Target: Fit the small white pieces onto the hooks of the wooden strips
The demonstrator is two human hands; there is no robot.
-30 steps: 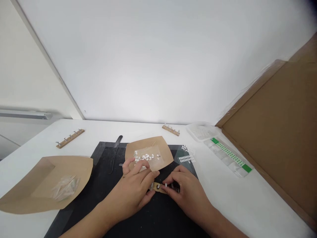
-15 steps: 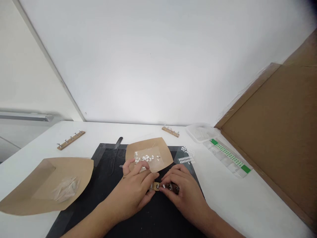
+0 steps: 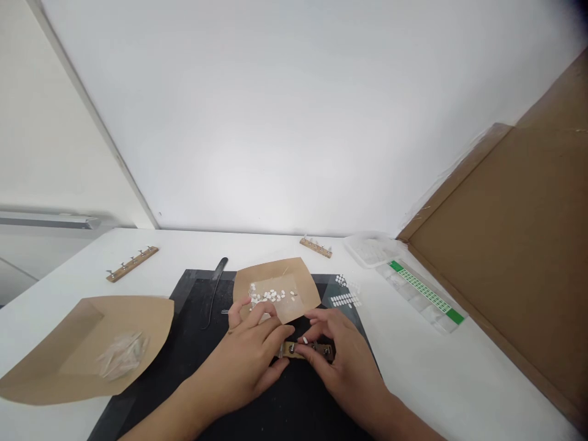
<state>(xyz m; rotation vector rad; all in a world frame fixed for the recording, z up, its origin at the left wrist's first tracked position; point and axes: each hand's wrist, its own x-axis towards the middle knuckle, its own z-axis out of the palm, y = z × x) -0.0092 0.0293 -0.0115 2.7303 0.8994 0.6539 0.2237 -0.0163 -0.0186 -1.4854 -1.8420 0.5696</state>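
A short wooden strip with metal pegs [image 3: 290,350] lies crosswise over the black mat [image 3: 294,398]. Its left end is between the thumb and fingers of my left hand [image 3: 255,346], partly hidden by them. My right hand [image 3: 342,352] bends over the strip's darker right part, thumb by the pegs. At its index fingertip is a small white oval piece [image 3: 305,340], pinched as far as I can see. Just beyond my left fingers, a brown paper tray [image 3: 301,275] bears many similar white oval pieces [image 3: 273,295].
On the left stands another brown paper tray [image 3: 78,355] with a clear plastic bundle [image 3: 124,355]. Pegged wooden strips [image 3: 133,264] [image 3: 316,247] lie farther back. A black file-like stick [image 3: 214,294], white oval stickers [image 3: 346,299], a green-edged plastic packet [image 3: 425,294] and a cardboard wall [image 3: 505,245] surround the mat.
My right index finger has lifted slightly away from the thumb, and the white oval piece has risen a little with it. More of the strip's right part shows. My left hand holds nearly still.
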